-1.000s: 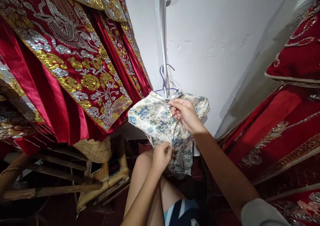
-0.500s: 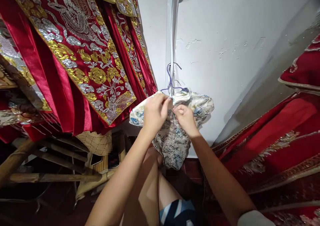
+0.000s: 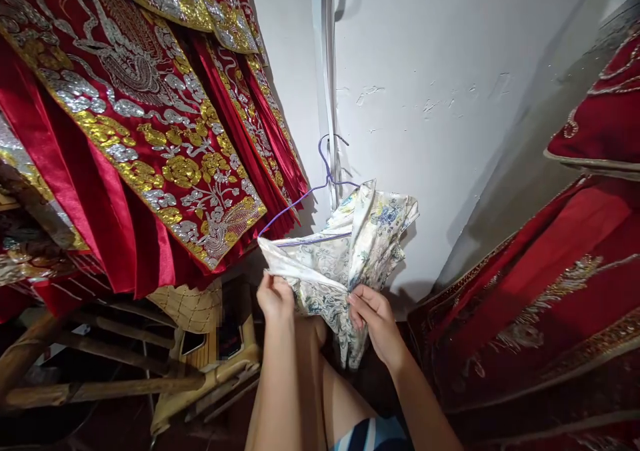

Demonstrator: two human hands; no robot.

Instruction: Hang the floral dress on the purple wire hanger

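A cream floral garment (image 3: 385,221) with blue and yellow flowers hangs from a purple wire hanger (image 3: 320,186). Its right shoulder still covers the hanger's arm, while on the left the hanger's arm is bare down to the corner. My left hand (image 3: 276,296) pinches the garment's left edge just below that corner. At the front opening, my right hand (image 3: 373,318) grips the fabric between thumb and fingers. The cloth is pulled open between my hands, and its lower part droops in folds.
Red robes with gold and silver sequins (image 3: 190,164) hang at the left. More red beaded garments (image 3: 560,271) hang at the right. A bamboo chair (image 3: 115,391) with a phone on it stands lower left. A white wall (image 3: 425,51) rises behind the hanger.
Both hands have moved down from the neckline, the left one also further left. The garment's left side has come off the hanger's arm, and its front is now spread open.
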